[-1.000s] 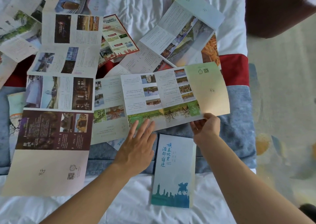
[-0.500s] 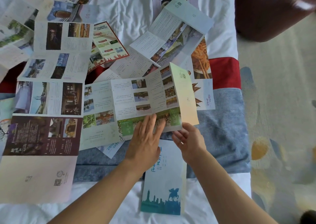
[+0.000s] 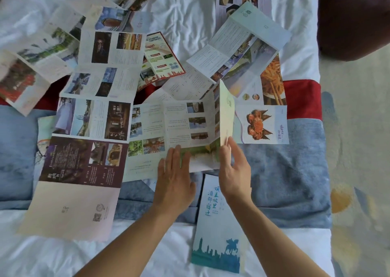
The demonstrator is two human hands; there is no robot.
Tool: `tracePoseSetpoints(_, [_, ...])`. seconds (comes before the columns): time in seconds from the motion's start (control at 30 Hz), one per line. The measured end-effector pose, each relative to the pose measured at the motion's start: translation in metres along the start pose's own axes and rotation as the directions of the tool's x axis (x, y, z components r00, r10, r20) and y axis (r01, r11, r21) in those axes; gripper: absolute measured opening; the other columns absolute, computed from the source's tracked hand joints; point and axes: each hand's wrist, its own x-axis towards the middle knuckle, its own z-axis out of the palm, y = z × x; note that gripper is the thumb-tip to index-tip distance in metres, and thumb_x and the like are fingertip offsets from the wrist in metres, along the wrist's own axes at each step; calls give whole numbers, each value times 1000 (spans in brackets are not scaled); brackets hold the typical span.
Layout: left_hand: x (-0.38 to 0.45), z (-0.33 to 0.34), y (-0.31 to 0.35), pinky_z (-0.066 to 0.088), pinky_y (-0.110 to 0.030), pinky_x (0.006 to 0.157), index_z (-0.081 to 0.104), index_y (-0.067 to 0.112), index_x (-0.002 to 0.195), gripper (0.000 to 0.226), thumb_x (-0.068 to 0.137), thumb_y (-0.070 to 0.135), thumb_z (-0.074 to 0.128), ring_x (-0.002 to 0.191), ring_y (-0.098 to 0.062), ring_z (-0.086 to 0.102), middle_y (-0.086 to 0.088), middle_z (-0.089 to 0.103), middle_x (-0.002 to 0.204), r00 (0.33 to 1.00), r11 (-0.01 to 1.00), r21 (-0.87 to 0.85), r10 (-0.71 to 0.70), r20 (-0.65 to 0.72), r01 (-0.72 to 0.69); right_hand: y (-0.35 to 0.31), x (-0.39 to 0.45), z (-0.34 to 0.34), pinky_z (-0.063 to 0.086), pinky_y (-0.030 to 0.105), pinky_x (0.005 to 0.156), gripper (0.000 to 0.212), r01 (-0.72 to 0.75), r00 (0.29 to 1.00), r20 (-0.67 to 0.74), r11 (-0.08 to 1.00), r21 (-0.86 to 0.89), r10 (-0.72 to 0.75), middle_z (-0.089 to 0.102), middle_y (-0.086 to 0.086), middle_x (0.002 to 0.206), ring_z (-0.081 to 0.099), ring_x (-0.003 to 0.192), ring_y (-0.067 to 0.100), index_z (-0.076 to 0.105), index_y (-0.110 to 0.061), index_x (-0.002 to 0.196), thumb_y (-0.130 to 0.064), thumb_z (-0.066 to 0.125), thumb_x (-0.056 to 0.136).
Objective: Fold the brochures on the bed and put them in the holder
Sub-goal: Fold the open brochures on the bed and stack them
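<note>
The green brochure [image 3: 168,137] is pinned flat on the bed [image 3: 190,19] by the open left hand [image 3: 175,179]; its end panel is pinched upright by the right hand [image 3: 233,171]. "项王故里" is read on the folded brochure [image 3: 217,224] below.

bedroom, white-sheeted bed [image 3: 185,19], patterned carpet [image 3: 358,150]

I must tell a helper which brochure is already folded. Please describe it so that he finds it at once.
Start at the near edge of the bed, where the person's two forearms come in. The folded brochure lies between them, partly under the right hand. Unlike the opened sheets around it, it is one narrow closed panel with blue calligraphy and a teal skyline with a horseman.
</note>
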Motion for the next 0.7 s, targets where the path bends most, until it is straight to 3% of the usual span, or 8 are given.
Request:
tracePoseSetpoints(0.07, [0, 0, -12, 16, -49, 122, 12, 14, 156, 86, 91, 44, 60, 152, -31, 3, -14, 5, 165, 998, 997, -27, -66, 7, 66, -4, -4, 14, 44, 45, 104, 46, 46, 999, 27, 998, -44, -45, 61, -26, 117, 52, 109, 4, 50, -30, 131, -54, 38, 94])
tracePoseSetpoints(0.17, [-2, -2, -32, 21, -49, 121, 12, 13, 155, 88, 90, 44, 62, 152, -30, 5, -13, 9, 164, 993, 988, -100, -118, -31, 114, -6, -5, 33, 37, 34, 111, 59, 88, 995, 61, 984, -155, -79, 51, -4, 144, 45, 132, 14, 46, -20, 146, -46, 48, 93])
tracePoseSetpoints(0.27, [-6, -6, -51, 27, -49, 118, 15, 12, 156, 92, 86, 39, 68, 150, -30, 13, -13, 16, 161, 988, 981, -134, -150, -41, 143, -8, -7, 48, 42, 38, 108, 58, 193, 977, 138, 945, -264, -161, 46, 0, 149, 44, 133, 19, 40, -18, 149, -29, 54, 94])
tracePoseSetpoints(0.37, [-9, -7, -66, 28, -46, 118, 12, 14, 156, 96, 84, 39, 71, 150, -30, 14, -12, 14, 161, 984, 977, -121, -180, -20, 176, -8, -10, 62, 44, 45, 104, 53, 282, 948, 255, 873, -397, -190, 44, 2, 148, 44, 128, 25, 41, -19, 143, -33, 52, 93])
tracePoseSetpoints(0.47, [-10, -8, -77, 25, -43, 120, 9, 14, 157, 94, 88, 40, 67, 150, -31, 13, -14, 10, 162, 984, 982, -65, -179, -2, 179, 1, -11, 74, 23, 47, 119, 66, 310, 919, 383, 779, -545, -98, 20, 5, 164, 19, 149, 26, 29, -23, 153, -43, 54, 95])
tracePoseSetpoints(0.53, [-8, -9, -81, 21, -44, 121, 7, 13, 158, 93, 90, 38, 65, 151, -33, 11, -16, 6, 164, 986, 985, -49, -168, -1, 168, 8, -11, 77, 12, 49, 123, 75, 354, 899, 433, 687, -635, -62, 5, 7, 167, 3, 153, 27, 18, -23, 156, -45, 55, 95])
tracePoseSetpoints(0.7, [-4, -11, -88, 23, -47, 119, 1, 17, 158, 87, 95, 35, 59, 151, -36, 10, -16, 0, 165, 990, 990, -1, -143, -8, 143, 20, -9, 79, 1, 54, 123, 87, 401, 894, 445, 535, -744, -51, -9, 10, 166, -11, 152, 33, 10, -28, 157, -40, 65, 91])
